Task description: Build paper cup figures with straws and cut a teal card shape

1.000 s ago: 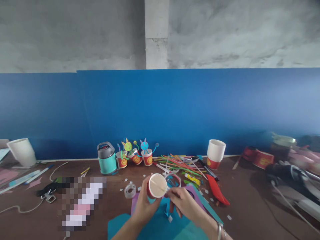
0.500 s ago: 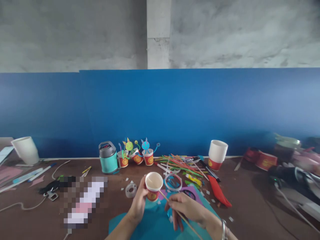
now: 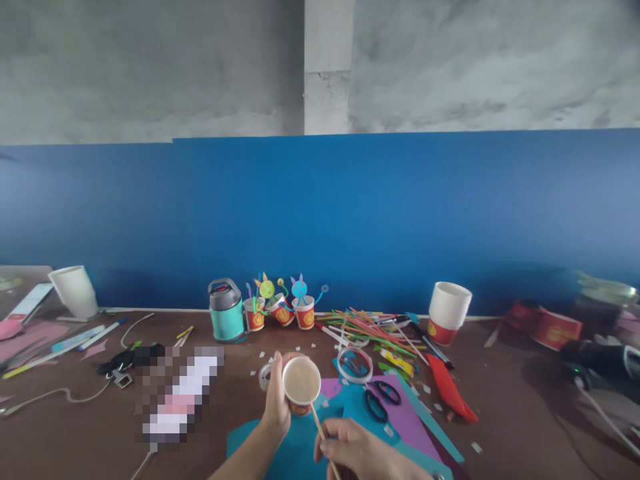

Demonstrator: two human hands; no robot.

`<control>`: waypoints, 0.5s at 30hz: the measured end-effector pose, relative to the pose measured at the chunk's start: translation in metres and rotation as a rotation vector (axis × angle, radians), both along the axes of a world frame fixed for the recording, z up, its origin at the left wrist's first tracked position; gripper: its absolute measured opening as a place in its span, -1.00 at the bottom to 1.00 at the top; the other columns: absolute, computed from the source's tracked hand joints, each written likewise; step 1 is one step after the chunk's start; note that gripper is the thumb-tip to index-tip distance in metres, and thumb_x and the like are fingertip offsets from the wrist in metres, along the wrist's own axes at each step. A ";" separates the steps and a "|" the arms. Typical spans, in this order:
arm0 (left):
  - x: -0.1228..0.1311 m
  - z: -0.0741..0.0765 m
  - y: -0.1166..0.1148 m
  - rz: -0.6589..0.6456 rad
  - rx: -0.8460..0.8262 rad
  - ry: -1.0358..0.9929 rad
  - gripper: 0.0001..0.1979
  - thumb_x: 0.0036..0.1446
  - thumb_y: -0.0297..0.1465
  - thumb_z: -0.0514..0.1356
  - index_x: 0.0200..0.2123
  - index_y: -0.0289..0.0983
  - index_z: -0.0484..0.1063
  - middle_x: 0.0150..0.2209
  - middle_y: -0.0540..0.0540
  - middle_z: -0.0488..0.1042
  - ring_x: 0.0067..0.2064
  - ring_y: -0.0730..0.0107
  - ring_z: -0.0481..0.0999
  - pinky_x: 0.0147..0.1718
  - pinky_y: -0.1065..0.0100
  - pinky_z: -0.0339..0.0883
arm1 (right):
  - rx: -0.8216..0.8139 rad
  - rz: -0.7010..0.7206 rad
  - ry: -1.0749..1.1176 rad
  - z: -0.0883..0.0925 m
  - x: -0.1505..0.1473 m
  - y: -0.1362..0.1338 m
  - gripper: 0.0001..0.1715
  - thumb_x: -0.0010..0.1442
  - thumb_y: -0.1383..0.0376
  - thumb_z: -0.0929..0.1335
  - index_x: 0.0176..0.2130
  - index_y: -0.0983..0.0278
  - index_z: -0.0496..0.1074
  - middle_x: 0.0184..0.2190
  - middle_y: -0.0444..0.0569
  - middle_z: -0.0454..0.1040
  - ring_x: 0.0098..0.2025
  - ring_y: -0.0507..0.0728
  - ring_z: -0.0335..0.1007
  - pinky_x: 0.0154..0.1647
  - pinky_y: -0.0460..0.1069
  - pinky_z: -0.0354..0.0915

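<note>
My left hand (image 3: 279, 400) is wrapped around a red-and-white paper cup (image 3: 301, 408), its open mouth tilted toward me. In my right hand (image 3: 345, 441) is a thin wooden stick (image 3: 318, 421), pinched between thumb and fingers. The stick's upper end meets the cup's side just under the rim; I cannot tell whether it goes through the wall. Beneath both hands lie blue paper (image 3: 245, 445) and purple paper (image 3: 413, 420). Black-handled scissors (image 3: 376, 405) rest on these sheets, beside a round tub (image 3: 371, 368). A tape roll (image 3: 265, 377) is partly hidden behind my left hand.
Paper cups with cut-paper animal figures (image 3: 303, 313) stand at the back, beside a teal flask (image 3: 227, 320). Coloured sticks (image 3: 360, 327), a stack of paper cups (image 3: 450, 310), a red strip (image 3: 450, 393) and a yellow tube (image 3: 397, 362) lie right. A power strip (image 3: 183, 400) is left.
The cup has turned its mouth more toward me. My right hand has moved down and left with the stick, whose end no longer shows inside the cup. The scissors are now uncovered.
</note>
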State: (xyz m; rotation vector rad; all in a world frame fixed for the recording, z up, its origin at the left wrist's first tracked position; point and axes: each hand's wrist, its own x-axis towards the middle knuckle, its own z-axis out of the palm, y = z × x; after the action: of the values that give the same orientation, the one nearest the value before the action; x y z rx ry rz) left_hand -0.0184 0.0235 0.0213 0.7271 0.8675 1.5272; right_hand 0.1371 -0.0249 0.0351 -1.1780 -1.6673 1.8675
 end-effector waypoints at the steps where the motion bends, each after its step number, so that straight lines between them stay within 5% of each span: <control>1: 0.000 0.000 -0.001 -0.017 -0.006 -0.007 -0.34 -0.05 0.19 0.11 -0.33 -0.34 0.50 -0.42 -0.15 0.59 -0.36 0.13 0.59 -0.42 0.30 0.40 | -0.012 -0.001 0.009 -0.001 0.000 0.001 -0.72 0.12 0.12 0.32 -0.30 0.29 0.40 -0.60 -0.18 0.39 -0.63 -0.09 0.16 -0.61 -0.17 -0.02; 11: -0.004 -0.004 0.002 -0.081 0.077 0.051 -0.34 0.00 0.15 0.09 -0.22 -0.35 0.55 -0.31 -0.19 0.62 -0.15 0.04 0.56 -0.18 0.22 0.38 | -0.045 -0.024 0.081 -0.016 -0.005 0.006 -0.46 0.05 -0.10 0.29 -0.30 0.33 0.35 -0.67 -0.18 0.39 -0.73 -0.09 0.06 -0.67 -0.16 -0.11; 15: -0.003 0.000 0.002 -0.045 0.052 0.078 -0.34 -0.02 0.16 0.10 -0.29 -0.35 0.55 -0.32 -0.19 0.61 -0.18 0.04 0.57 -0.26 0.25 0.39 | -0.026 -0.047 0.080 -0.018 -0.007 0.006 -0.38 0.01 -0.18 0.28 -0.33 0.33 0.34 -0.68 -0.17 0.38 -0.73 -0.09 0.08 -0.69 -0.16 -0.09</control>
State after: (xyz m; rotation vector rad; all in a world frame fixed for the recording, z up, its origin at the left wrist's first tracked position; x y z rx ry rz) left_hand -0.0214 0.0250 0.0209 0.8439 0.8662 1.4943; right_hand 0.1306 -0.0185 0.0173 -1.1274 -1.5647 1.8876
